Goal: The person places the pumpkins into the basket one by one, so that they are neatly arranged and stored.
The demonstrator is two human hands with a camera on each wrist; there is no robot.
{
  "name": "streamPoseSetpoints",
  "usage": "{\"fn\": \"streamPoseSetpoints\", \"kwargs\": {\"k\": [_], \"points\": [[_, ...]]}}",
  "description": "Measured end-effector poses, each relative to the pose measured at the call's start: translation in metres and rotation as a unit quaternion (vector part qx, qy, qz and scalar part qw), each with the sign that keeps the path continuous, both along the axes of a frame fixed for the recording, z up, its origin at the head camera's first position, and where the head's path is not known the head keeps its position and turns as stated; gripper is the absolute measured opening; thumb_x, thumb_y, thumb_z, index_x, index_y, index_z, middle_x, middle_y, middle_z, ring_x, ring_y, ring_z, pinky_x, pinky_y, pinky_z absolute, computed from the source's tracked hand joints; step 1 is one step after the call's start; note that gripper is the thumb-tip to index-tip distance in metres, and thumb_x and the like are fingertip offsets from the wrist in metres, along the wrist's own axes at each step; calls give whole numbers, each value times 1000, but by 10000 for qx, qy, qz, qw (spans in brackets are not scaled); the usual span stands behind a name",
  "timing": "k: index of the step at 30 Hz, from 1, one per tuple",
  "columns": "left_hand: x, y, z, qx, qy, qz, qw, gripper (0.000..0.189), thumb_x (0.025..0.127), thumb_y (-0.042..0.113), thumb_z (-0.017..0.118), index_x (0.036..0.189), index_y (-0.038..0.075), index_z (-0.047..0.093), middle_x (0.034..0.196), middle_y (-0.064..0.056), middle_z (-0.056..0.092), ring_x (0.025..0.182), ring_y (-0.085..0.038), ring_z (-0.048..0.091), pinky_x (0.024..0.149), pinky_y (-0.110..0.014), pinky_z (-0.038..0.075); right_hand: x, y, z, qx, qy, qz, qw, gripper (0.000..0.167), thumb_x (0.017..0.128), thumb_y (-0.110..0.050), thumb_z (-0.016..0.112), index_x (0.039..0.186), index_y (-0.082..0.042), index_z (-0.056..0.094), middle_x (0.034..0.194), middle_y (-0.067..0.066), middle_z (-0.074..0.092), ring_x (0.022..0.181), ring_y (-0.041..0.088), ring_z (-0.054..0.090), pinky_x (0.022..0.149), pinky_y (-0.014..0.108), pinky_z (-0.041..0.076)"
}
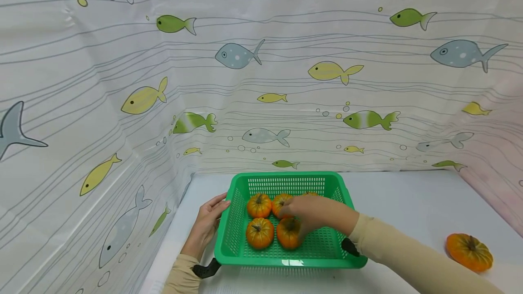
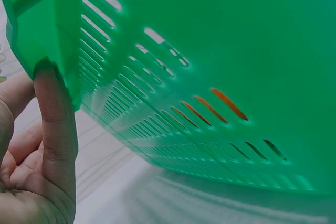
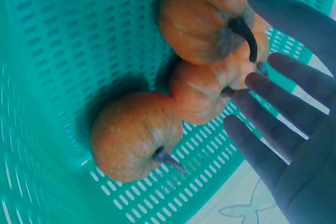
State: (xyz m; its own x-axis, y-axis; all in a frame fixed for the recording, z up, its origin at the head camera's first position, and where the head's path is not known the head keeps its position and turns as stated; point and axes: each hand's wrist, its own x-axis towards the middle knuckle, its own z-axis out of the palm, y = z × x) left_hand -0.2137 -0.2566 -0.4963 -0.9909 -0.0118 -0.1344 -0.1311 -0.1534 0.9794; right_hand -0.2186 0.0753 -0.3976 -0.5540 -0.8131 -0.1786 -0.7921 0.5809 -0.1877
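A green slotted plastic basket [image 1: 290, 263] holds several small orange pumpkins, among them a front-left pumpkin [image 1: 259, 235] and a back-left pumpkin [image 1: 259, 206]. My left hand [image 1: 207, 221] grips the basket's left rim; in the left wrist view, a finger [image 2: 55, 129] hooks under the rim's edge. Over the pumpkins reaches my right hand [image 1: 316, 212], palm down. The right wrist view shows its fingers [image 3: 286, 100] spread and straight, holding nothing. Its thumb is beside the stem of the largest-looking pumpkin [image 3: 205, 19]. In the head view this hand partly covers the front-middle pumpkin [image 1: 288, 236].
One more pumpkin [image 1: 470, 252] lies on the white table [image 1: 408, 212], right of the basket and beyond the right forearm. A fish-patterned curtain [image 1: 302, 121] hangs behind the table and along both sides.
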Motion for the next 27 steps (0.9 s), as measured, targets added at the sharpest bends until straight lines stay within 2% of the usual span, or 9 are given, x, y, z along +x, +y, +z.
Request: {"fn": "streamPoseSetpoints", "kwargs": {"k": [5, 14, 19, 27], "points": [[0, 0, 0, -6, -12, -4, 10000, 54, 101, 11, 67, 150, 2, 49, 94, 6, 72, 79, -6, 74, 71, -22, 63, -2, 8, 7, -23, -15, -192, 9998, 68, 74, -34, 95, 135, -18, 68, 136, -3, 69, 118, 14, 66, 100, 35, 59], [0, -1, 0, 23, -17, -21, 10000, 54, 101, 11, 67, 151, 2, 49, 95, 6, 71, 80, -6, 74, 71, -23, 63, -3, 23, 18, -243, 50, -481, 9985, 71, 76, -33, 94, 138, -13, 66, 141, 3, 66, 130, 23, 62, 109, 43, 55], [0, 0, 1, 57, -31, -6, 10000, 54, 100, 11, 68, 151, 2, 49, 94, 6, 72, 79, -6, 73, 71, -22, 63, -3, 35, 21, -382, 31, -604, 9974, 68, 78, -31, 92, 137, -12, 66, 141, 5, 65, 129, 26, 63, 105, 46, 57], [0, -1, -1, 16, -12, 0, 10000, 54, 101, 12, 67, 150, 2, 49, 94, 6, 71, 79, -6, 73, 71, -22, 63, -3, 64, 22, -932, -19, -632, 9936, 63, 79, -29, 92, 135, -15, 67, 139, 3, 67, 129, 26, 62, 104, 48, 57]]}}
